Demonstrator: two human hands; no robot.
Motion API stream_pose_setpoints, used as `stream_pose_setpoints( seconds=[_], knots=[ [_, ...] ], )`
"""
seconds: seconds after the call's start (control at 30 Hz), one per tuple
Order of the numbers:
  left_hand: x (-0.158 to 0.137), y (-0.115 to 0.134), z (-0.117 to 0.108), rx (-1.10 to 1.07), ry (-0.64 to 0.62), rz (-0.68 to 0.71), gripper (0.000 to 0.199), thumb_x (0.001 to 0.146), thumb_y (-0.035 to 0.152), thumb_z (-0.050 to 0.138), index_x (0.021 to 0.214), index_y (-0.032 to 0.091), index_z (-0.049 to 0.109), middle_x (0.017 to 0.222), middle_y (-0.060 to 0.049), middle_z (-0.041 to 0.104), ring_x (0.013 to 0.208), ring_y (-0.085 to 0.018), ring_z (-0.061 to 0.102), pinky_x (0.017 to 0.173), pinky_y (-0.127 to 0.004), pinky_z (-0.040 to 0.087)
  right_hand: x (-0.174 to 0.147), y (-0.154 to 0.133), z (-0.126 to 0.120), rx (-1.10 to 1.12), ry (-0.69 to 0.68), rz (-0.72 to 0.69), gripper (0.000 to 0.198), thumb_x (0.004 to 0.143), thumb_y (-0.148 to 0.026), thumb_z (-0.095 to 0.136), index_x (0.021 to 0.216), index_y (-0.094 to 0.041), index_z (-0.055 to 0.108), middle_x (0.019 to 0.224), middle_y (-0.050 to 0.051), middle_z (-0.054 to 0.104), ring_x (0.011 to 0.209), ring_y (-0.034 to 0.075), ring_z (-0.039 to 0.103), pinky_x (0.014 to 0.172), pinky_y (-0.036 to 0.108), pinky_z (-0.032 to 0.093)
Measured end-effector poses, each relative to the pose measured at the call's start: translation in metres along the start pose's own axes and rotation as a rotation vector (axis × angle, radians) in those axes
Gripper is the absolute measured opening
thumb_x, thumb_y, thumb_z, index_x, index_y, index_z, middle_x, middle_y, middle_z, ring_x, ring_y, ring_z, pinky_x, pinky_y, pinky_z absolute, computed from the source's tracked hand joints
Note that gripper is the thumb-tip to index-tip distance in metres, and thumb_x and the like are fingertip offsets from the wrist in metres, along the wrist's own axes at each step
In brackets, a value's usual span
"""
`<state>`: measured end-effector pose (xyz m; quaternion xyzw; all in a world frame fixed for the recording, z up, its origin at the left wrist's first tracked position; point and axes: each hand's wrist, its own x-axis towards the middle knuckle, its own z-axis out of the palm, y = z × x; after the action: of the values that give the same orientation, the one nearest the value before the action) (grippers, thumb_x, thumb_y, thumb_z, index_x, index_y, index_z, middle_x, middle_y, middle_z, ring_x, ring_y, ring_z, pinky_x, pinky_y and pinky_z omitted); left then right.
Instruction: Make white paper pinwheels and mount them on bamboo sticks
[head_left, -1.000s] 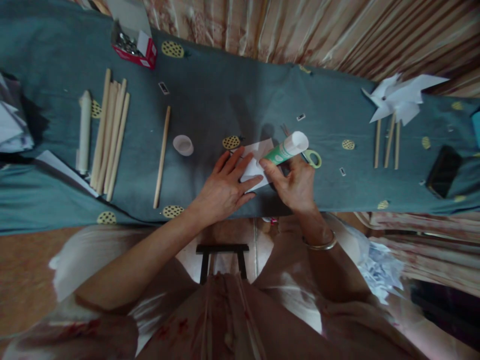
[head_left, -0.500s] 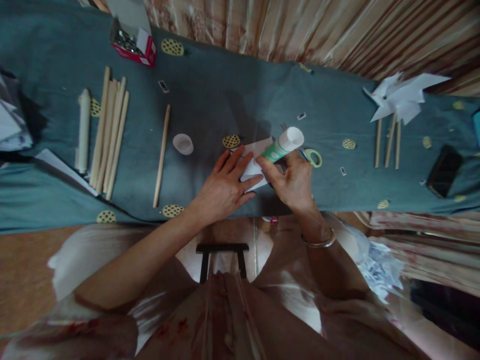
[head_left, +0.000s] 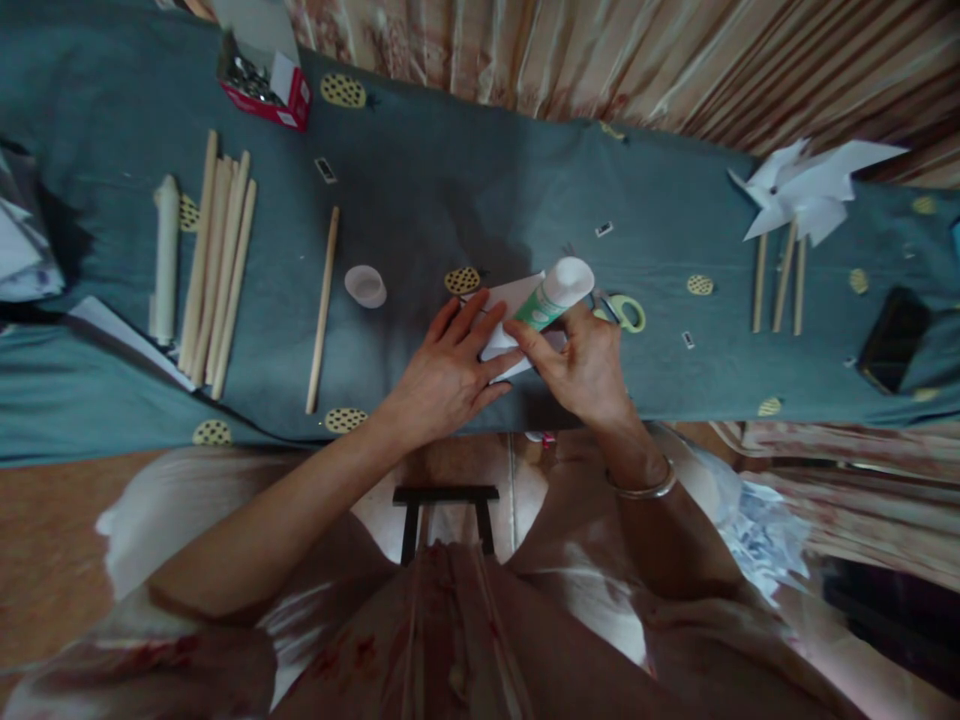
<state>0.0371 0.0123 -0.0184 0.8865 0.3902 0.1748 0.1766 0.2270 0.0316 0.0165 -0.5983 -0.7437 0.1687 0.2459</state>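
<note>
With fingers spread, my left hand [head_left: 454,375] presses a small piece of white paper [head_left: 517,292] against the table. My right hand [head_left: 589,365] is wrapped round a green and white glue stick [head_left: 555,293], tilted with its low end over the paper. That low end is hidden by my fingers. Just right of the glue stick lie scissors with pale green handles [head_left: 628,312], partly covered by my right hand. A small white cup [head_left: 366,287] stands to the left of my left hand, and a single wooden stick [head_left: 323,310] lies beyond it.
Several wooden sticks [head_left: 217,270] lie at the left beside a pale tube [head_left: 166,262]. A red box of metal pieces [head_left: 266,95] stands behind them. White paper pinwheels [head_left: 806,195] on sticks lie at the right, near a dark phone [head_left: 894,340]. Papers [head_left: 26,240] are stacked far left.
My right hand has shifted the glue stick slightly left over the paper, showing more of the scissors. My left hand keeps its place on the paper.
</note>
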Motion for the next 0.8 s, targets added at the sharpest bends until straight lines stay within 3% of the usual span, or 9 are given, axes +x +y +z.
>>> stream_pose_setpoints(
  seconds=[0.37,0.8],
  knots=[
    [0.0001,-0.0001,0.0002,-0.012,-0.014,-0.024,0.045,0.093,0.041,0.064,0.137,0.035,0.058,0.164,-0.007,0.035,0.153,-0.037,0.024,0.121,-0.063,0.024,-0.0032,0.0035,-0.0045,0.006,0.010,0.031,0.039,0.091,-0.060,0.056,0.081,-0.022,0.059,0.075,0.005,0.066,0.071,0.021,0.063,0.070,0.035,0.049],
    [0.0013,0.0010,-0.0022,-0.017,-0.017,-0.018,0.040,0.094,0.039,0.063,0.133,0.030,0.062,0.162,-0.010,0.038,0.153,-0.038,0.025,0.120,-0.064,0.026,0.0029,0.0038,-0.0048,0.008,0.053,0.069,0.043,0.090,-0.063,0.055,0.077,-0.023,0.058,0.070,0.002,0.063,0.064,0.017,0.057,0.067,0.034,0.048]
  ],
)
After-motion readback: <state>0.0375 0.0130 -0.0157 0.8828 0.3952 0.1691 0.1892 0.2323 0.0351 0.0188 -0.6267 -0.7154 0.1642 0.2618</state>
